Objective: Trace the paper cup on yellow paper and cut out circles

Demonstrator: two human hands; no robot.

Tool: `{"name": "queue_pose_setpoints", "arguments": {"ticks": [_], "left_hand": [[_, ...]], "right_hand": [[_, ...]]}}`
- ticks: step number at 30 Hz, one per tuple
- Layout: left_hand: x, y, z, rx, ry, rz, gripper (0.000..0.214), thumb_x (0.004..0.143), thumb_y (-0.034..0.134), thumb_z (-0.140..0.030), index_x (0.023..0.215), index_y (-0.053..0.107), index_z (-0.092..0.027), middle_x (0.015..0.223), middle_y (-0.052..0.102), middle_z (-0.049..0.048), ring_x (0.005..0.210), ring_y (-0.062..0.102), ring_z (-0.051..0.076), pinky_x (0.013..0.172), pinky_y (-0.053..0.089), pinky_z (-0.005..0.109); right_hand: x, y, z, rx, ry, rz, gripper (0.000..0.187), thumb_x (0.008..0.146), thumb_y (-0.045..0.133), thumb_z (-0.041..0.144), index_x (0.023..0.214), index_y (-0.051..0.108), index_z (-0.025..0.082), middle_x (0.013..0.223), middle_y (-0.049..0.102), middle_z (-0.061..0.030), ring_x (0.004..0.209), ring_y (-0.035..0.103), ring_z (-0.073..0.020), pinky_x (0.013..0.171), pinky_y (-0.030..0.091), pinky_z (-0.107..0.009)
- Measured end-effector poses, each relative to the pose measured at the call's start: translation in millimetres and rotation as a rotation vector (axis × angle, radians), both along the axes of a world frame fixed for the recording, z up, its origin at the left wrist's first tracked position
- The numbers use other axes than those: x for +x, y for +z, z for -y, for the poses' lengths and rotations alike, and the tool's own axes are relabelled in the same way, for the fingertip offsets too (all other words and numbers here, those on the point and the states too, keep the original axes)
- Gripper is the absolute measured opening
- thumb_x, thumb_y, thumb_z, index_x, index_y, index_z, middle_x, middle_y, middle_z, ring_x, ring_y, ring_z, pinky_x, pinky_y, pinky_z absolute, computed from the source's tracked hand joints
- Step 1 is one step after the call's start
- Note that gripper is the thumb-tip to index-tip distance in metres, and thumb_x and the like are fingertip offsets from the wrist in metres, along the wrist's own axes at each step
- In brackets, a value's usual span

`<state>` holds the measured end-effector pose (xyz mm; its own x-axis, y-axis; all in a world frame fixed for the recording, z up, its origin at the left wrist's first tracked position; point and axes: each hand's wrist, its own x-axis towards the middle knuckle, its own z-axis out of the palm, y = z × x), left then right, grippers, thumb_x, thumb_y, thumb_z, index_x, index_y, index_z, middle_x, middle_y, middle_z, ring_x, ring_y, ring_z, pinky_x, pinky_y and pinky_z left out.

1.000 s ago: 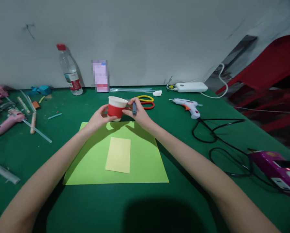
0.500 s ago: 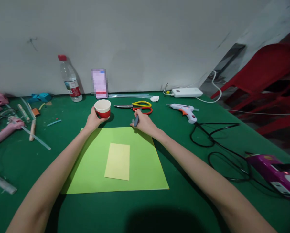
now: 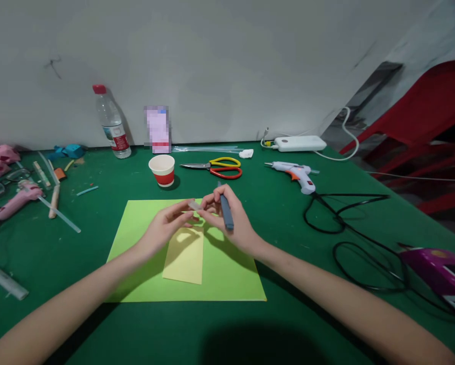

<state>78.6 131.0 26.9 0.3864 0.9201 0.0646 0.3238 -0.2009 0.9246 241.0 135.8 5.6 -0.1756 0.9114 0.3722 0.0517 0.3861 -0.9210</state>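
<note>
My right hand [image 3: 227, 218] is closed around a dark blue-grey pen [image 3: 225, 212], raised a little above the green paper sheet [image 3: 231, 268]. My left hand [image 3: 166, 228] meets it over the sheet, its fingertips pinching a small pale piece [image 3: 195, 205] at the pen's end, perhaps the cap. Below both hands a smaller pale yellow paper [image 3: 184, 258] lies on the green sheet. The red paper cup [image 3: 162, 170] stands alone on the table beyond the sheet, untouched.
Scissors with yellow and red handles [image 3: 216, 168] lie behind the hands. A white glue gun [image 3: 295, 171] and its black cable [image 3: 349, 223] are to the right, a purple device [image 3: 440, 271] at far right. A water bottle [image 3: 110, 123] stands by the wall; pink glue guns [image 3: 14, 197] and sticks lie left.
My left hand let go of the cup, which now stands on the table. Both hands came back toward me and met over the green sheet, the left pinching the pen's end.
</note>
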Motion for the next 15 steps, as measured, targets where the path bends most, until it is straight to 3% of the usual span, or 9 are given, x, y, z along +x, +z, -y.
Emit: {"name": "queue_pose_setpoints", "arguments": {"ticks": [3,5,8,11,15], "left_hand": [[9,4.3,8,0.071,0.015,0.039,0.023,0.086,0.05,-0.031,0.105,0.061,-0.023,0.113,0.062,0.0049,0.102,0.059,0.018,0.087,0.049,0.036],[9,6.1,9,0.142,0.034,0.037,0.019,0.085,0.052,-0.031,0.098,0.064,-0.023,0.109,0.064,0.0043,0.1,0.059,0.019,0.088,0.048,0.038],[4,3.9,6,0.263,0.027,0.004,0.013,0.08,0.059,-0.028,0.089,0.066,-0.022,0.094,0.067,0.0032,0.088,0.06,0.018,0.08,0.048,0.036],[2,-2.1,2,0.371,0.003,-0.027,0.012,0.079,0.061,-0.025,0.09,0.066,-0.022,0.086,0.064,0.0021,0.079,0.058,0.015,0.07,0.048,0.031],[4,-4.6,3,0.489,-0.062,-0.057,0.015,0.081,0.058,-0.026,0.093,0.064,-0.021,0.085,0.062,0.0029,0.075,0.057,0.014,0.064,0.047,0.028]], "right_hand": [[-3,5.4,16,0.044,-0.001,-0.04,0.028,0.074,0.059,0.025,0.076,0.031,0.024,0.08,0.057,0.0009,0.075,0.059,-0.0136,0.068,0.05,-0.032],[3,9.8,20,0.079,-0.05,-0.052,0.023,0.073,0.059,0.021,0.077,0.036,0.023,0.08,0.058,0.0012,0.075,0.057,-0.0139,0.067,0.048,-0.031],[17,18.7,24,0.098,-0.072,-0.055,0.003,0.081,0.048,0.024,0.079,0.05,0.022,0.067,0.056,0.0021,0.06,0.051,-0.0127,0.057,0.042,-0.028],[28,25.9,28,0.076,-0.004,-0.048,0.023,0.085,0.038,0.026,0.078,0.059,0.021,0.063,0.054,0.0004,0.053,0.045,-0.0121,0.047,0.035,-0.026],[29,28.4,31,-0.017,0.042,-0.056,0.008,0.082,0.045,0.022,0.078,0.052,0.022,0.054,0.041,0.0055,0.046,0.036,-0.0094,0.043,0.028,-0.022]]}}
